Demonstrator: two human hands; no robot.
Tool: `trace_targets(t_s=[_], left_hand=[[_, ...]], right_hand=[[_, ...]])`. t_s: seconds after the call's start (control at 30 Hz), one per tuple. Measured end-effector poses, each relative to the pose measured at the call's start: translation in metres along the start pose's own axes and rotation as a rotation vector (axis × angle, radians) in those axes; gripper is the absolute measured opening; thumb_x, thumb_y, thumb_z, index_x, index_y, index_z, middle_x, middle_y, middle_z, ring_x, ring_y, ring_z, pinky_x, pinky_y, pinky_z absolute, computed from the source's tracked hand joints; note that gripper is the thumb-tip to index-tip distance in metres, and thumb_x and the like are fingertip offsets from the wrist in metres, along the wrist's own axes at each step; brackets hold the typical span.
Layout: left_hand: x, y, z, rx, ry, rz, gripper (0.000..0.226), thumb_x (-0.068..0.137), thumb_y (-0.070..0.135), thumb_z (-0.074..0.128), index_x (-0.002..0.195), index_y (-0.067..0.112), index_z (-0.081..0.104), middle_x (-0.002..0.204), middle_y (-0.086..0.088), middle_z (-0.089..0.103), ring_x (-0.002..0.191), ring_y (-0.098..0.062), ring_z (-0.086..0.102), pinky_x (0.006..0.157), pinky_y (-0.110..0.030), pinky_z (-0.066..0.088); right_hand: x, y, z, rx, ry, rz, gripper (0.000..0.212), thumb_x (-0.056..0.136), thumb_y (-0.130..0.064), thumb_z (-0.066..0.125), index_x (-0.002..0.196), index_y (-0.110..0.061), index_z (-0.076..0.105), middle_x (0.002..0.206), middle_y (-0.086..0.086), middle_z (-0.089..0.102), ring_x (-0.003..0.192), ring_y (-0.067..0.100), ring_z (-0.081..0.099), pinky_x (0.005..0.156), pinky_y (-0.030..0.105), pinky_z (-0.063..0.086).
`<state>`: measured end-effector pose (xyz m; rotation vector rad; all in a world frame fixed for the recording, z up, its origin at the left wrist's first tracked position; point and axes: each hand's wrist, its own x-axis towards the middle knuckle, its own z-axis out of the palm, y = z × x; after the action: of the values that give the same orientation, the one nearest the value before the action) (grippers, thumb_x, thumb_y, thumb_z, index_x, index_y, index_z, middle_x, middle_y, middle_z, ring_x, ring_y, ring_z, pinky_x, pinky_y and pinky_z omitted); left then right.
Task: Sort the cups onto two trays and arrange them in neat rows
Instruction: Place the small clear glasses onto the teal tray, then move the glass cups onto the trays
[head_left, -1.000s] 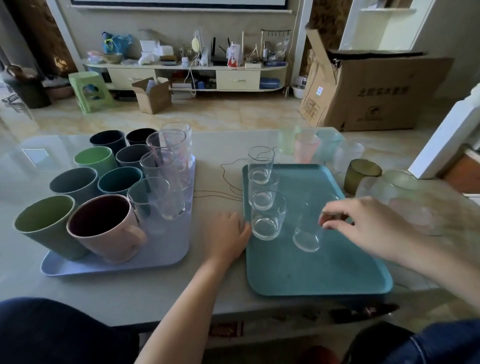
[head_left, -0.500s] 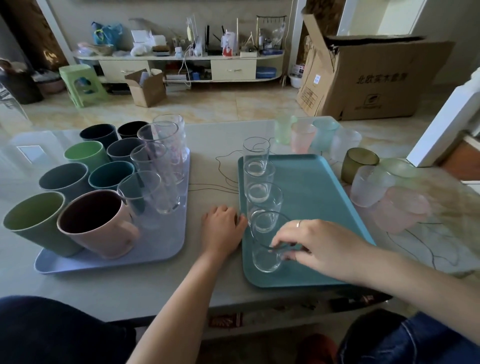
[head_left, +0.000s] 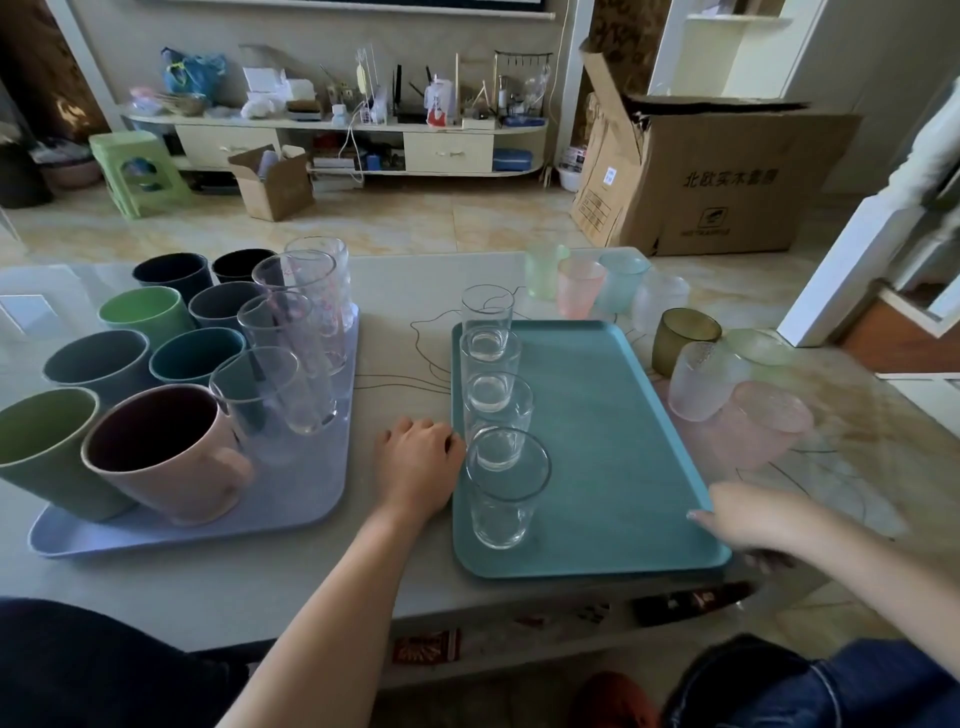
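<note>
— On the teal tray (head_left: 613, 415), along its left edge: four clear glasses in a single file, upright, from the far glass (head_left: 487, 322) down to the near glass (head_left: 506, 488).

— And on the lilac tray (head_left: 311, 499)?

— Crowded with opaque cups in green, grey, teal and dark tones, plus a pink mug (head_left: 166, 457) at the near end. Down its right side, a row of tall clear tumblers (head_left: 296, 338).

— Left hand (head_left: 418, 465)?

— Resting on the tabletop (head_left: 311, 587) between the two trays, knuckles up, fingers curled loosely together, just beside the teal tray's left rim. Holding nothing.

— Right hand (head_left: 748, 519)?

— At the teal tray's near right corner, blurred. Fingers extended and close together, tips touching or nearly touching the rim; hard to tell which. Nothing held.

— Still unsorted?

— Right of the teal tray, on the tabletop: an olive glass (head_left: 683, 338), a frosted clear cup (head_left: 698, 384), a frosted pink cup (head_left: 763, 426) nearest. Beyond the tray's far right corner, a cluster of frosted cups (head_left: 587, 286) in green, pink, blue and white.
</note>
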<state>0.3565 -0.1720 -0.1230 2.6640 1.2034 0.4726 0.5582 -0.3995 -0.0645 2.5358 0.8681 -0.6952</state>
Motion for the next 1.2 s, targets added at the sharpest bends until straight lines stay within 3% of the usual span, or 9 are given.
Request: trace_targets(t_s=[0.13, 0.33, 0.53, 0.7, 0.8, 0.9, 1.0, 1.1, 1.2], left_hand=[[0.001, -0.003, -0.003, 0.039, -0.004, 0.023, 0.03, 0.094, 0.032, 0.039, 0.085, 0.015, 0.062, 0.098, -0.003, 0.066, 0.1, -0.026, 0.05, 0.082, -0.036, 0.029], [0.008, -0.016, -0.012, 0.198, -0.006, 0.023, 0.028, 0.094, 0.026, 0.035, 0.083, 0.019, 0.06, 0.095, -0.002, 0.068, 0.101, -0.025, 0.05, 0.086, -0.038, 0.024], [0.013, -0.036, -0.016, 0.263, -0.054, 0.012, 0.022, 0.091, 0.023, 0.036, 0.093, 0.022, 0.058, 0.102, 0.0, 0.066, 0.107, -0.024, 0.05, 0.086, -0.038, 0.025], [0.008, -0.04, -0.016, 0.244, -0.057, 0.004, 0.022, 0.093, 0.027, 0.034, 0.091, 0.024, 0.056, 0.102, 0.002, 0.065, 0.105, -0.024, 0.05, 0.086, -0.038, 0.024], [0.008, -0.037, -0.019, 0.271, -0.102, 0.003, 0.022, 0.093, 0.026, 0.035, 0.096, 0.023, 0.056, 0.106, 0.002, 0.064, 0.108, -0.023, 0.05, 0.091, -0.039, 0.025], [0.01, -0.035, -0.028, 0.158, -0.105, -0.042, 0.024, 0.096, 0.024, 0.035, 0.095, 0.017, 0.058, 0.105, -0.005, 0.066, 0.106, -0.027, 0.054, 0.094, -0.039, 0.029], [0.011, -0.03, -0.039, -0.067, -0.008, -0.072, 0.017, 0.093, 0.011, 0.04, 0.081, 0.009, 0.052, 0.095, -0.018, 0.065, 0.095, -0.038, 0.058, 0.083, -0.043, 0.041], [0.021, -0.019, -0.055, -0.25, 0.147, -0.249, 0.029, 0.097, 0.021, 0.031, 0.078, 0.007, 0.048, 0.094, -0.025, 0.063, 0.088, -0.041, 0.057, 0.076, -0.042, 0.041], [0.04, -0.001, -0.073, -0.201, 0.348, -0.237, 0.029, 0.098, 0.023, 0.026, 0.079, 0.01, 0.044, 0.088, -0.023, 0.064, 0.073, -0.035, 0.053, 0.074, -0.04, 0.036]], right_hand=[[-0.001, -0.01, -0.003, 0.012, -0.027, 0.037, 0.021, 0.101, -0.022, 0.039, 0.096, -0.009, 0.054, 0.062, 0.003, 0.048, 0.049, 0.013, 0.044, 0.044, 0.022, 0.033], [0.011, -0.019, -0.011, 0.116, 0.097, -0.035, 0.031, 0.1, -0.028, 0.038, 0.113, -0.004, 0.053, 0.095, 0.01, 0.059, 0.069, 0.02, 0.051, 0.052, 0.026, 0.035], [0.007, -0.034, -0.02, 0.171, 0.038, -0.1, 0.023, 0.101, -0.025, 0.036, 0.103, -0.008, 0.051, 0.059, 0.004, 0.057, 0.04, 0.012, 0.049, 0.036, 0.019, 0.035], [-0.002, -0.043, -0.029, 0.079, -0.052, -0.09, 0.035, 0.102, -0.018, 0.034, 0.133, -0.007, 0.045, 0.061, 0.006, 0.056, 0.044, 0.014, 0.048, 0.043, 0.021, 0.038], [-0.003, -0.041, -0.03, 0.096, -0.029, -0.103, 0.038, 0.102, -0.026, 0.036, 0.121, 0.002, 0.052, 0.07, 0.011, 0.061, 0.046, 0.016, 0.052, 0.049, 0.024, 0.044], [-0.001, -0.036, -0.029, 0.019, 0.095, -0.131, 0.033, 0.099, -0.037, 0.039, 0.095, -0.008, 0.056, 0.079, 0.005, 0.06, 0.061, 0.021, 0.056, 0.064, 0.028, 0.046], [-0.003, -0.033, -0.035, -0.039, 0.229, -0.155, 0.041, 0.096, -0.047, 0.037, 0.065, -0.02, 0.036, 0.065, -0.003, 0.045, 0.054, 0.014, 0.045, 0.055, 0.022, 0.035], [-0.005, -0.025, -0.056, 0.116, 0.42, -0.22, 0.039, 0.092, -0.047, 0.046, 0.062, -0.022, 0.043, 0.063, -0.002, 0.049, 0.062, 0.019, 0.053, 0.066, 0.029, 0.045], [-0.005, -0.006, -0.091, 0.235, 0.663, -0.162, 0.023, 0.088, -0.044, 0.055, 0.074, -0.026, 0.056, 0.083, 0.001, 0.062, 0.084, 0.026, 0.06, 0.069, 0.03, 0.043]])
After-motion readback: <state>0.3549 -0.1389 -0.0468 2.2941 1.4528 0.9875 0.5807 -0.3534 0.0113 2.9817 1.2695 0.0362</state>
